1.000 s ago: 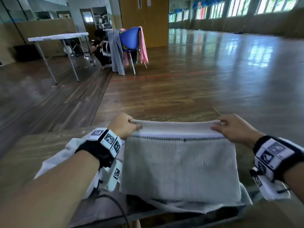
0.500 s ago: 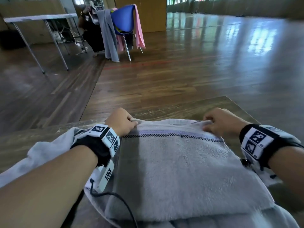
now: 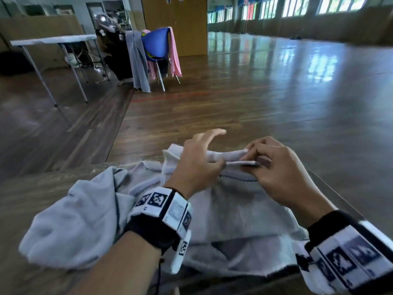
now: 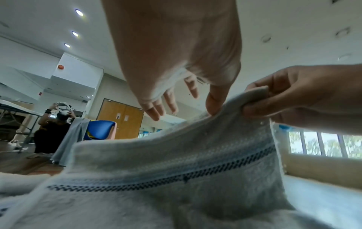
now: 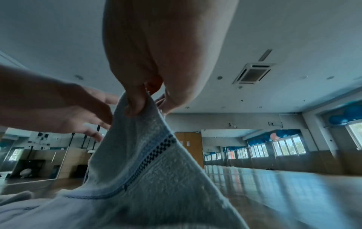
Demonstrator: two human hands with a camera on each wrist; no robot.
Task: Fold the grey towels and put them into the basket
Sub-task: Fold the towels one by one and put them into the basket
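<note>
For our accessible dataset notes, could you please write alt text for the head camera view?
Both hands meet at the top edge of a grey towel on a wooden table: the right hand pinches it, the left hand touches it with fingers spread. A blue chair stands behind.

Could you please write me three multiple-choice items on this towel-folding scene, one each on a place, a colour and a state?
1. Where does the grey towel lie? A on the floor; B on the wooden table; C on a chair.
2. What colour is the chair seat in the background? A blue; B red; C green.
3. What is the right hand doing? A resting flat; B hanging idle; C pinching the towel's edge.

Key: 1 B, its lower part rests on the tabletop. 2 A, the shell is blue. 3 C, thumb and fingers clamp the hem.
</note>
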